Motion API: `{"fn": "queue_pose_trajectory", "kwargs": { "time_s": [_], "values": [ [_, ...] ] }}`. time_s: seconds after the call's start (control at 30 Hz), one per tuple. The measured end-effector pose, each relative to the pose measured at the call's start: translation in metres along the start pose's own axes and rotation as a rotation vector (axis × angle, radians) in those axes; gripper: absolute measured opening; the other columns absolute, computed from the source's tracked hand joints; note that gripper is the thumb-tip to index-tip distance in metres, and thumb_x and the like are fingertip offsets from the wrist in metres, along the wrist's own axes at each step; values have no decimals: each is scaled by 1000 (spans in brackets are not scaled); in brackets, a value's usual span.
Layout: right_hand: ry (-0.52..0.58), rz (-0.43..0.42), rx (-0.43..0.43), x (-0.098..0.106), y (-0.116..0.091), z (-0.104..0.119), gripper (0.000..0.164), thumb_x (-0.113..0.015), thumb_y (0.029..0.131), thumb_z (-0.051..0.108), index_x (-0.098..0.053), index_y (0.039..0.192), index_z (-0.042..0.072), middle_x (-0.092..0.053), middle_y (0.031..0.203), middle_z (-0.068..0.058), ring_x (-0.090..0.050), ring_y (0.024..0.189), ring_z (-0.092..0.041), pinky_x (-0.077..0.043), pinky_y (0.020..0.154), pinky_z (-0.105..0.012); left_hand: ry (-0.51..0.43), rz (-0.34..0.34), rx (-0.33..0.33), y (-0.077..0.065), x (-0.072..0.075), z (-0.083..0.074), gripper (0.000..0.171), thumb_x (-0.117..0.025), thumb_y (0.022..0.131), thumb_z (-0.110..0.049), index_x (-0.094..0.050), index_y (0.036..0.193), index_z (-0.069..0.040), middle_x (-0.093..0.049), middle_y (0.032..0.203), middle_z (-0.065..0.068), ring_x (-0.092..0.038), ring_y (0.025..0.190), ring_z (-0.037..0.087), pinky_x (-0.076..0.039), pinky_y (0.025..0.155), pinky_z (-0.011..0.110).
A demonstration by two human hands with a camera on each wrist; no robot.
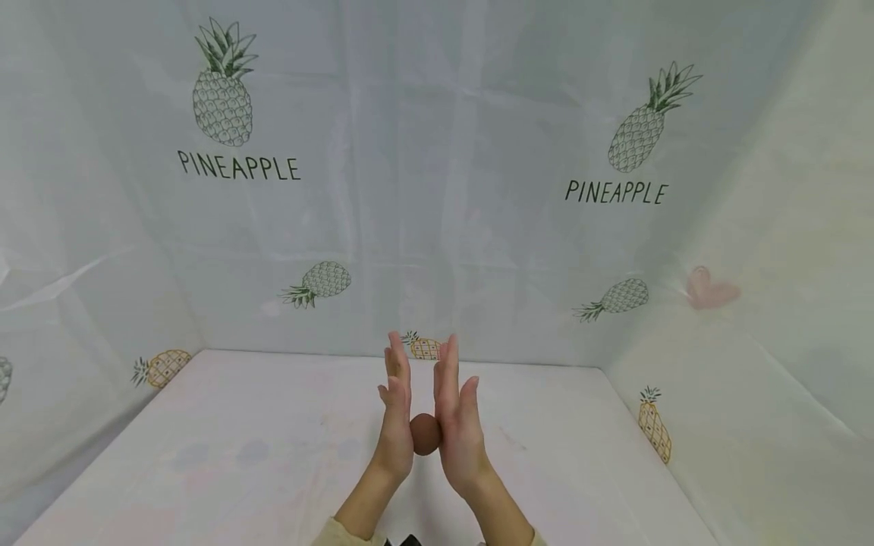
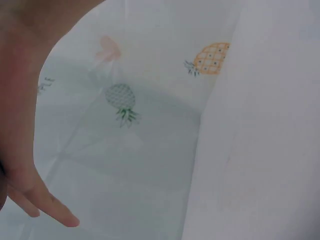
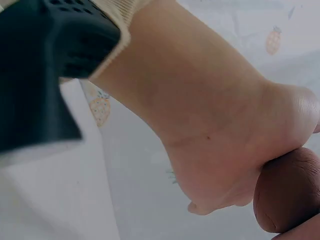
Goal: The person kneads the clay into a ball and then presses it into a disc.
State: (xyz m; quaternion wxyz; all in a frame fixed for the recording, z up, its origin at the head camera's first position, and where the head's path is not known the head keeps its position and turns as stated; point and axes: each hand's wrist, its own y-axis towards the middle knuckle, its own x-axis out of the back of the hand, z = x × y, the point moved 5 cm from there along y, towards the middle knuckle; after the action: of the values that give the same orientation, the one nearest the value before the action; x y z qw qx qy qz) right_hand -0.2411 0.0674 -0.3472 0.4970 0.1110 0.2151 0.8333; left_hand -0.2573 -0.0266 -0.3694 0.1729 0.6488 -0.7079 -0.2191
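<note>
A smooth, brown, clay-like ball [image 1: 425, 434] sits between the two palms, above the white table. My left hand [image 1: 396, 431] presses it from the left side, with the fingers straight and pointing up and away. From the right, the palm of my right hand [image 1: 460, 438] touches the ball, its fingers likewise extended. In the right wrist view the ball [image 3: 287, 192] shows fine creases on its surface, and part of it is cut off by the frame edge. The left wrist view shows only a hand's edge and fingers, with the ball out of sight.
The white table [image 1: 273, 470] carries faint coloured stains. A pale curtain [image 1: 410, 189] with pineapple prints rises behind it and along both sides. A dark wrist device [image 3: 75, 45] sits by a beige cuff [image 3: 122, 25].
</note>
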Motion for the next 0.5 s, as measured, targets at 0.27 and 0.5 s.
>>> {"fn": "queue_pose_trajectory", "kwargs": {
  "time_s": [0.27,0.5],
  "values": [
    [-2,-78,-27,20,3,-5,60,12,105,65,11,163,55,16,174,20,15,163,-22,20,122,-67,-15,64,-16,-10,-24,-5,60,-1,111,-55,12,167,-42,19,173,-22,26,160,10,33,115,65],
    [31,-51,-38,18,5,-14,63,12,105,65,17,166,46,21,172,23,19,162,-21,22,122,-65,-32,65,-17,-11,-23,-14,66,2,107,-65,9,168,-42,18,174,-21,24,160,10,31,116,65]
  ]
}}
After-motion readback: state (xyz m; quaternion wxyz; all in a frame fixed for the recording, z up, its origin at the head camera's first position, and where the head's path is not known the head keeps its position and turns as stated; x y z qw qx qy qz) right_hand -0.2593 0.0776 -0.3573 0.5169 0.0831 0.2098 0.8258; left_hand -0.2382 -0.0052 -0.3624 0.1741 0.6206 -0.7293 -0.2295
